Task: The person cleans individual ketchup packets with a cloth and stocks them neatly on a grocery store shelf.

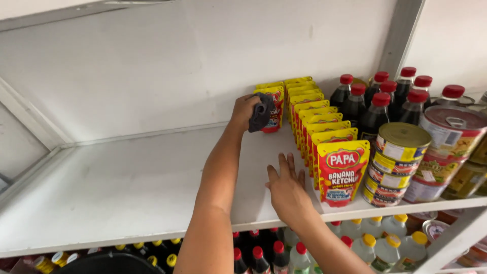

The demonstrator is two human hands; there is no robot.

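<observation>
Left hand [249,112] clenched, right hand [285,189] flat.

Pouches [324,137] in rows on shelf [127,187], bottles [378,99] behind cans [401,162] to their right

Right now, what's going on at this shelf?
A person is at a white shelf. The left hand grips a dark grey cloth against the rear red-and-yellow pouches. The right hand lies flat on the shelf beside the front pouch. Stacked cans and dark red-capped bottles stand to the right.
</observation>
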